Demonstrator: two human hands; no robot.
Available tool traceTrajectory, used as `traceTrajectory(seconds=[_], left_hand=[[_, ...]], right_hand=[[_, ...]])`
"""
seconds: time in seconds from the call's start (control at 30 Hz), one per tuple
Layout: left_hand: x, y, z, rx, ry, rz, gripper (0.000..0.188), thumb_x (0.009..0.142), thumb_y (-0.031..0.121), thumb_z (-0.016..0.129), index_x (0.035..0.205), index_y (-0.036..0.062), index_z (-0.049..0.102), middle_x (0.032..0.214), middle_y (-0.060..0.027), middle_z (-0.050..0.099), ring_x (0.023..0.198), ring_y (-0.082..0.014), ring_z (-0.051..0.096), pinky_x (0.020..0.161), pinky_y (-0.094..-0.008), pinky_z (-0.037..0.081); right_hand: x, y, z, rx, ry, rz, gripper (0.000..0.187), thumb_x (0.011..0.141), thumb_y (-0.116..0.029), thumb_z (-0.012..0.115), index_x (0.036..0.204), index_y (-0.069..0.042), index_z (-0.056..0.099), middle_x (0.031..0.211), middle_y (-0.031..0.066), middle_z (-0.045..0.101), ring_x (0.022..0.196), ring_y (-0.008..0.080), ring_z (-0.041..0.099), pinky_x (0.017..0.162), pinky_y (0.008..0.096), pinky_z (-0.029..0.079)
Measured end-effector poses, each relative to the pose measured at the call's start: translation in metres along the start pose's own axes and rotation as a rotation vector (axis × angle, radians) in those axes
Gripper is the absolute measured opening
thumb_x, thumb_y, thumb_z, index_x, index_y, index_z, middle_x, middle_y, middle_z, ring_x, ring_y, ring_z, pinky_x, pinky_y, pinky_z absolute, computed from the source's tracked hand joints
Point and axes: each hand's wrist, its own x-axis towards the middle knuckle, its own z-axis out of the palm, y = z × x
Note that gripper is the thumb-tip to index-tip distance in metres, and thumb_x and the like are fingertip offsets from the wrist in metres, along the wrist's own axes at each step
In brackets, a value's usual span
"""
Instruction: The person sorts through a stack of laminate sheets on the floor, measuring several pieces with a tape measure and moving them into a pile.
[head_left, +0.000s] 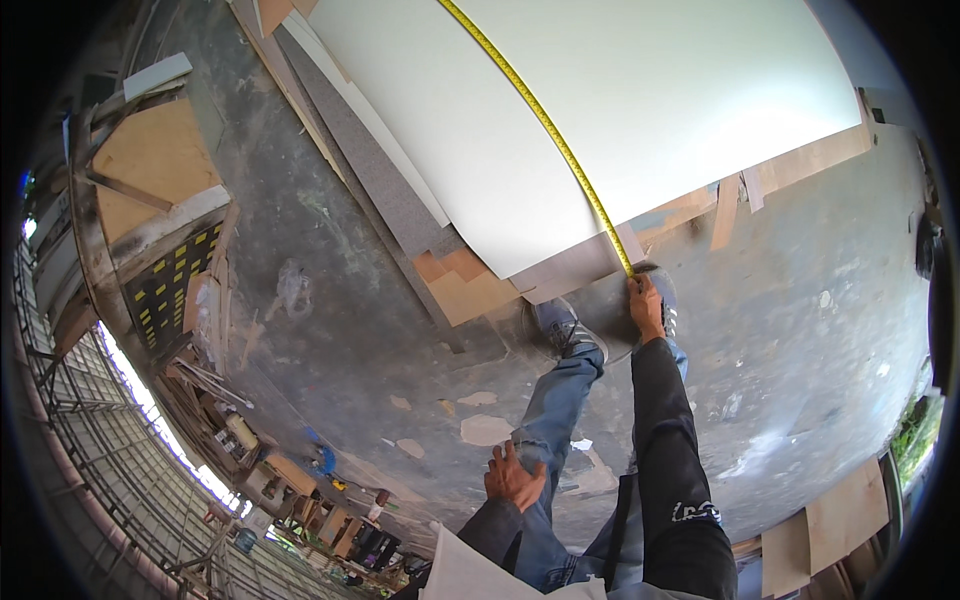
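A yellow tape measure (560,140) runs in a curve across a large white sheet (720,110) lying on the floor. Its near end passes the sheet's edge and reaches my right hand (646,306), whose fingers are closed on it just above my right shoe. Whether the case or the blade's end is in that grip is hidden by the fingers. My left hand (516,478) lies on the knee of my blue jeans (562,400), fingers apart and holding nothing.
Wood-toned pieces (475,292) and a grey speckled strip (370,165) stick out from under the white sheet. Boards and a black-and-yellow panel (175,285) stand at the left. Crumpled clear plastic (292,288) lies on the grey floor (780,330). Brown panels (825,530) lean at lower right.
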Motion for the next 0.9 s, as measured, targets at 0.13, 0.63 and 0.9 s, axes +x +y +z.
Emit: traceTrajectory(seconds=[0.13,0.63,0.9], left_hand=[[-0.001,-0.003,0.004,0.010,0.007,0.000,0.078,0.077,0.044,0.060,0.135,-0.0009,0.033,0.132,-0.0264,0.039,0.113,-0.0412,0.049,0.093,-0.0476,0.044],[-0.004,-0.002,0.011,0.021,0.028,0.021,0.077,0.078,0.045,0.060,0.134,-0.0012,0.035,0.129,-0.0264,0.042,0.111,-0.0416,0.051,0.089,-0.0477,0.046],[-0.003,-0.004,0.015,0.019,0.030,0.020,0.076,0.078,0.045,0.059,0.134,-0.0011,0.035,0.129,-0.0256,0.042,0.110,-0.0410,0.051,0.088,-0.0474,0.047]], right_hand=[[0.004,-0.003,0.005,0.014,-0.016,0.039,0.028,0.088,-0.026,0.057,0.105,-0.003,0.059,0.097,0.0269,0.062,0.094,0.0446,0.057,0.080,0.0449,0.045],[0.013,0.007,0.013,0.006,-0.024,0.053,0.033,0.088,-0.030,0.058,0.106,-0.003,0.059,0.097,0.0258,0.063,0.096,0.0405,0.060,0.082,0.0418,0.045],[0.011,0.004,0.011,-0.032,-0.023,0.051,0.034,0.088,-0.031,0.058,0.107,-0.003,0.059,0.099,0.0265,0.062,0.098,0.0413,0.059,0.084,0.0431,0.044]])
